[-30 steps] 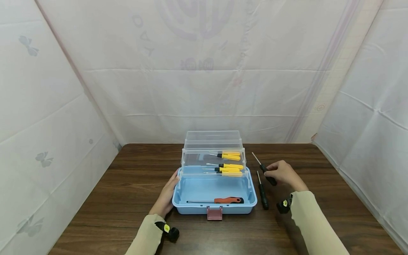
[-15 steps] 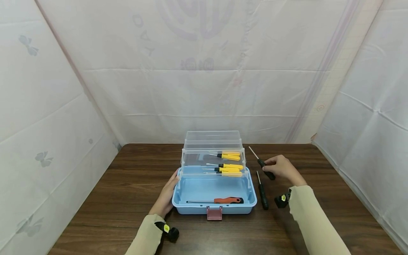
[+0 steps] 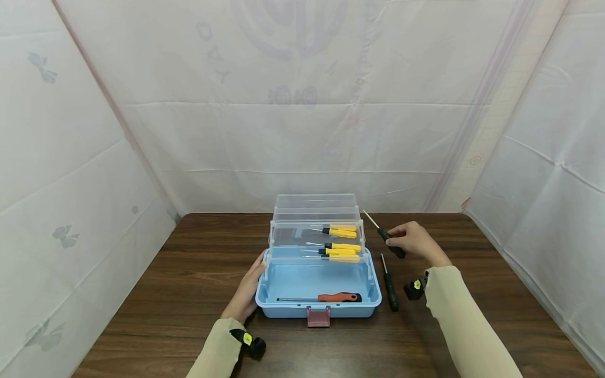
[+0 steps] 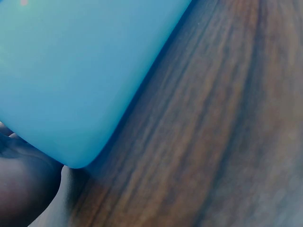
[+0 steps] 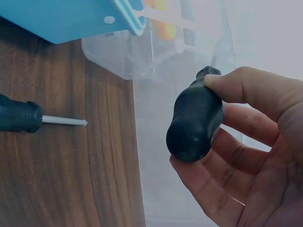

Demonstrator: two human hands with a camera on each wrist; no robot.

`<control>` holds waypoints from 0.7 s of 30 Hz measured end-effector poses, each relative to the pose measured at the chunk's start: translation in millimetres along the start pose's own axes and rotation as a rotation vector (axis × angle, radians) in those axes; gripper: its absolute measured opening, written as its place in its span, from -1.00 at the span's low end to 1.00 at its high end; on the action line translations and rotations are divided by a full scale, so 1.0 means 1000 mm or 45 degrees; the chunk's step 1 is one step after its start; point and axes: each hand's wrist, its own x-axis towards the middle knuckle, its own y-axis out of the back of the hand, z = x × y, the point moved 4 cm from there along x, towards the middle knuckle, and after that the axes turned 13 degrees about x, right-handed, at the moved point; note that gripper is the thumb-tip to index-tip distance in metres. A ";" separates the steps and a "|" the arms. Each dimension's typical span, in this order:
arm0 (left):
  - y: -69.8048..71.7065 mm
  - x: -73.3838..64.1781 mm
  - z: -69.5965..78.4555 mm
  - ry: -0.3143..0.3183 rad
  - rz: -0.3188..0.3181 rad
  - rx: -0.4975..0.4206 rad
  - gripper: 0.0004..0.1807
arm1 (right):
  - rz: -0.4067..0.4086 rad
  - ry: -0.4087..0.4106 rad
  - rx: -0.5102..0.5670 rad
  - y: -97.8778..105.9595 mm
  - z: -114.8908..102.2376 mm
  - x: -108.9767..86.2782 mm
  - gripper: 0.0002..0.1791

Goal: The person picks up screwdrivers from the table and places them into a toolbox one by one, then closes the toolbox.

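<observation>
My right hand point(image 3: 413, 244) holds a black-handled screwdriver point(image 3: 394, 249) to the right of the toolbox, its shaft slanting up to the left. In the right wrist view, thumb and fingers hold the black handle point(image 5: 194, 120). My left hand point(image 3: 248, 289) rests against the left side of the light blue toolbox point(image 3: 302, 275). Only part of that hand point(image 4: 28, 184) shows in the left wrist view, at the blue box wall point(image 4: 94, 80). An orange-and-black screwdriver point(image 3: 337, 297) lies in the box's base. Several yellow-handled screwdrivers point(image 3: 342, 247) lie in the clear trays.
A second black screwdriver point(image 3: 390, 289) lies on the wooden table point(image 3: 198, 273) just right of the box. The raised clear lid point(image 3: 315, 202) stands at the back of the box. A reddish latch point(image 3: 319, 317) hangs at its front. White sheets point(image 3: 302, 131) surround the table.
My right hand has moved away from me and slightly left, carrying the black screwdriver with it. The left hand and the toolbox have stayed in place.
</observation>
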 end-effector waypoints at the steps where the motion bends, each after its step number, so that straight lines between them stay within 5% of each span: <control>1: 0.000 0.000 0.000 -0.001 0.000 -0.001 -0.40 | -0.002 -0.002 0.003 0.000 -0.001 0.001 -0.61; 21: 0.000 0.001 -0.001 -0.007 0.009 0.005 -0.40 | -0.019 0.079 -0.036 0.000 -0.024 0.019 -0.62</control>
